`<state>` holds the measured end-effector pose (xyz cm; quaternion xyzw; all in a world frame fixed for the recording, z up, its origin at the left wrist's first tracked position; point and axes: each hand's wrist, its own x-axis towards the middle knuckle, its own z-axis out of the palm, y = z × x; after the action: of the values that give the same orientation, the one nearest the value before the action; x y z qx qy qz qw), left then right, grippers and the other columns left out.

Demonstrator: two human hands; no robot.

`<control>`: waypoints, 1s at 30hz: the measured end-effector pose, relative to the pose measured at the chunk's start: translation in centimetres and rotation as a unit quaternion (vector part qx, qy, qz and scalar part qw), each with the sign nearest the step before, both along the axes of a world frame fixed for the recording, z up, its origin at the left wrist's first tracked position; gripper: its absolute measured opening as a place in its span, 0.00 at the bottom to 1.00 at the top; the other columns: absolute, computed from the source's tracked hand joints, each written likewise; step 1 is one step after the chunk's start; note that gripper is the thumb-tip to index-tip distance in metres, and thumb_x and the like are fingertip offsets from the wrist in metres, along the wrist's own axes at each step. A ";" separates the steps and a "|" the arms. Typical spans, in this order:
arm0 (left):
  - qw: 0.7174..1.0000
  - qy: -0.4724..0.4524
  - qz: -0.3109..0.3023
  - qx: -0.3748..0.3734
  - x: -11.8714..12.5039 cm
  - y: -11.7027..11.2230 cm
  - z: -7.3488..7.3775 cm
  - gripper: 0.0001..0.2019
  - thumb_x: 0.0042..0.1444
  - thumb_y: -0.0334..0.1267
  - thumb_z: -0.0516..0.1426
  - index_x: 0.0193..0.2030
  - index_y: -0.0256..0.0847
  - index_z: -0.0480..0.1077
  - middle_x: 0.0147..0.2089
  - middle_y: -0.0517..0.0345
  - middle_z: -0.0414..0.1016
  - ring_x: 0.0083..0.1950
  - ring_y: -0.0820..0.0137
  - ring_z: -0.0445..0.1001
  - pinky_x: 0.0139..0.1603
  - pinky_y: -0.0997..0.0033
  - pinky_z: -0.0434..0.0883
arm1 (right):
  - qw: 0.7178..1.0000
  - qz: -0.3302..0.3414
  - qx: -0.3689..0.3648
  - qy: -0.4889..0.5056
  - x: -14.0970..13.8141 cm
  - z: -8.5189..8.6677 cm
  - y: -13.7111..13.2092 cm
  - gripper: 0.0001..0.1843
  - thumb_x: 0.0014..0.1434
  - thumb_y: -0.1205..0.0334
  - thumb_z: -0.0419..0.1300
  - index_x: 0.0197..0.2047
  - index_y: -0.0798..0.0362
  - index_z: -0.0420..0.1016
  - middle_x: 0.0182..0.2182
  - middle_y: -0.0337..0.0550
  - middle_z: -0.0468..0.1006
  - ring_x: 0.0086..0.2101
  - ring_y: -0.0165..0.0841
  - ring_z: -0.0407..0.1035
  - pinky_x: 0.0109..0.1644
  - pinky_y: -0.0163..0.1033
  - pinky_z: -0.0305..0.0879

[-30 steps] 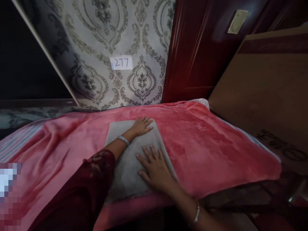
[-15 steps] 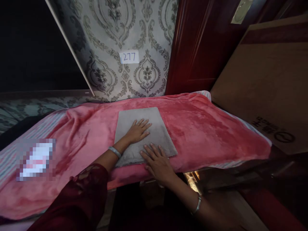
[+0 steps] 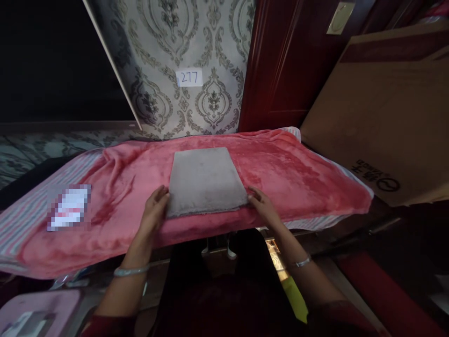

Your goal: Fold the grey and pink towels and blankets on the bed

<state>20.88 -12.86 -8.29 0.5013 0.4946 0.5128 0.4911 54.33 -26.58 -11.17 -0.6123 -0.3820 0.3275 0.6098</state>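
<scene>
A folded grey towel (image 3: 205, 181) lies flat on a pink fleece blanket (image 3: 298, 182) spread over a table. My left hand (image 3: 154, 213) rests at the towel's near left corner, fingers curled against its edge. At the near right corner my right hand (image 3: 263, 208) touches the towel's edge with its fingers bent. Neither hand has the towel lifted. Both wrists wear silver bangles.
A large cardboard box (image 3: 386, 117) leans at the right. A dark red door (image 3: 280, 70) and patterned wallpaper with a label reading 277 (image 3: 189, 77) stand behind. A striped cloth (image 3: 31, 201) shows under the blanket at left. A pink container (image 3: 38, 311) sits at the bottom left.
Both hands have slid off the top of the towel to its near corners. The camera has pulled back, so the towel looks farther away.
</scene>
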 end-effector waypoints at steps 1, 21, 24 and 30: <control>0.997 -0.074 0.011 -0.036 -0.3 -0.6 0.2 0.23 0.53 0.33 0.64 0.57 0.41 0.70 0.56 0.46 0.78 0.56 0.62 0.78 0.61 0.62 0.72 | 1.000 0.004 -0.013 0.025 0.2 0.1 0.4 0.27 0.52 0.58 0.65 0.55 0.54 0.76 0.40 0.45 0.82 0.41 0.37 0.75 0.47 0.43 0.73; 0.962 -0.209 -0.095 -0.150 2.1 -4.7 3.8 0.12 0.47 0.22 0.66 0.38 0.35 0.77 0.35 0.51 0.83 0.46 0.61 0.82 0.47 0.70 0.78 | 0.971 0.093 -0.051 0.215 -1.9 2.8 2.8 0.13 0.53 0.55 0.68 0.38 0.51 0.72 0.29 0.38 0.79 0.30 0.32 0.73 0.34 0.36 0.73; 0.963 -0.197 -0.087 -0.164 2.0 -4.1 3.8 0.11 0.47 0.22 0.65 0.37 0.35 0.76 0.32 0.51 0.82 0.44 0.61 0.82 0.44 0.72 0.78 | 0.947 0.101 -0.065 0.299 -2.1 3.4 2.6 0.12 0.55 0.57 0.67 0.38 0.51 0.71 0.30 0.39 0.79 0.32 0.34 0.75 0.37 0.40 0.76; 0.941 -0.208 -0.064 -0.259 1.3 -2.0 3.5 0.08 0.57 0.24 0.55 0.35 0.34 0.74 0.29 0.54 0.80 0.30 0.69 0.80 0.35 0.74 0.79 | 0.906 0.038 -0.027 0.421 -5.8 2.9 2.3 0.13 0.54 0.60 0.65 0.43 0.50 0.71 0.35 0.40 0.82 0.40 0.39 0.78 0.45 0.48 0.78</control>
<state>22.16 -14.82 -4.83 0.2696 0.4643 0.4269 0.7277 48.55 -24.25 -8.22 -0.4189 -0.1040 0.5881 0.6840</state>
